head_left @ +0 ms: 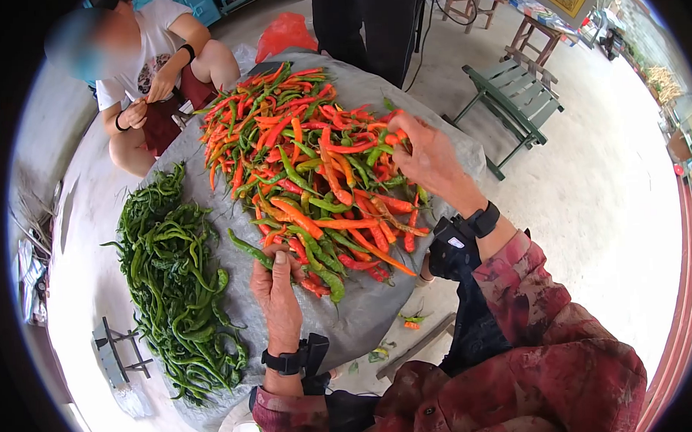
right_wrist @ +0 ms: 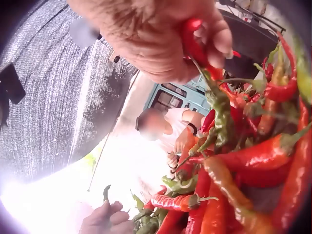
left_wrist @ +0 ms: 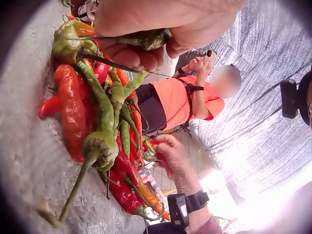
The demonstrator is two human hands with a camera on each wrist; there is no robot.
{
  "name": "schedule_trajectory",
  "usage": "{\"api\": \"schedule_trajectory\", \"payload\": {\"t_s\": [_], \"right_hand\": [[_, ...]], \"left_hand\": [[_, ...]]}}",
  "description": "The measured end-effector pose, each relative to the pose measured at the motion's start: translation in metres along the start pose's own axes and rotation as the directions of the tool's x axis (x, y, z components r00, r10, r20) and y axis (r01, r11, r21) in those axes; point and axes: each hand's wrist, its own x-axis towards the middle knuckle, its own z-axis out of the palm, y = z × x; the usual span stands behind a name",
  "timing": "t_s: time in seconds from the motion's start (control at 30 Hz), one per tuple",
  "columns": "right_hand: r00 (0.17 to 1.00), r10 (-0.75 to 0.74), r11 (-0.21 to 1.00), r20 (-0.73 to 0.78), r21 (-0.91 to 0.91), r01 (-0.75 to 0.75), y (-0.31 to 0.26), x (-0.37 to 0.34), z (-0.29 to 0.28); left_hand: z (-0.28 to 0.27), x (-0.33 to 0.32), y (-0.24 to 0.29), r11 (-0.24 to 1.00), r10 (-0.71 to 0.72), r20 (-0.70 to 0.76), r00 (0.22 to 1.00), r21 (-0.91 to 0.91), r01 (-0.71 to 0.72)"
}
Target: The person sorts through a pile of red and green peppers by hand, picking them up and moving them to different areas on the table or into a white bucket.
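A mixed heap of red, orange and green peppers [head_left: 308,210] covers the upper part of a grey-covered table [head_left: 327,331]. At the heap's near left edge the left hand [head_left: 279,298] pinches a green pepper [head_left: 248,248], whose stem end shows between thumb and fingers in the left wrist view. The right hand [head_left: 432,158], at the heap's right side, holds a red pepper [right_wrist: 193,41] with its fingers curled round it. Left of the mixed heap lies a separate pile of green peppers [head_left: 177,283].
A seated person in a white shirt [head_left: 153,40] is at the upper left. Someone in dark trousers [head_left: 366,32] stands beyond the table, near a red plastic bag [head_left: 285,34]. A green folding chair [head_left: 513,96] stands to the right, a small stool [head_left: 114,353] at the lower left.
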Motion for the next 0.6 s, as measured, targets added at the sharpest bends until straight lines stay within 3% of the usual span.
{"api": "schedule_trajectory", "payload": {"t_s": [0.07,0.1,0.17,0.33,0.4,0.47,0.53,0.57,0.6], "right_hand": [[0.986,-0.091,0.981,-0.137,0.158,0.112,-0.011,0.003,0.001],[0.986,-0.094,0.98,-0.135,0.162,0.115,-0.015,0.005,0.005],[0.925,-0.236,0.918,-0.297,0.243,0.312,-0.023,0.008,0.012],[0.923,-0.249,0.908,-0.294,0.261,0.328,-0.048,0.003,0.023],[0.819,-0.525,0.812,-0.23,0.153,0.564,-0.054,0.001,0.034],[0.846,-0.508,0.802,-0.163,0.27,0.533,-0.058,-0.004,0.037],[0.943,-0.305,0.832,0.133,0.52,0.195,-0.059,-0.005,0.031],[0.97,-0.241,0.811,0.032,0.555,0.184,-0.056,-0.001,0.029],[0.966,-0.256,0.807,0.042,0.56,0.189,-0.049,0.003,0.027]], "left_hand": [[0.0,0.001,0.0,1.0,0.008,-0.001,1.0,0.001,-0.008],[0.0,0.001,0.0,1.0,0.014,-0.001,1.0,0.0,-0.014],[0.001,0.0,0.0,1.0,0.01,-0.013,1.0,-0.004,-0.01],[0.003,0.0,0.002,1.0,0.005,-0.022,1.0,0.006,-0.005],[0.004,0.0,0.003,1.0,-0.005,-0.026,1.0,0.004,0.005],[0.004,0.001,0.003,1.0,-0.004,-0.02,1.0,0.007,0.004],[0.001,0.001,0.003,1.0,0.002,-0.028,1.0,0.008,-0.002],[0.001,0.001,0.003,1.0,0.006,-0.027,1.0,0.001,-0.006],[0.0,0.001,0.003,1.0,0.01,-0.027,1.0,-0.007,-0.01]]}}
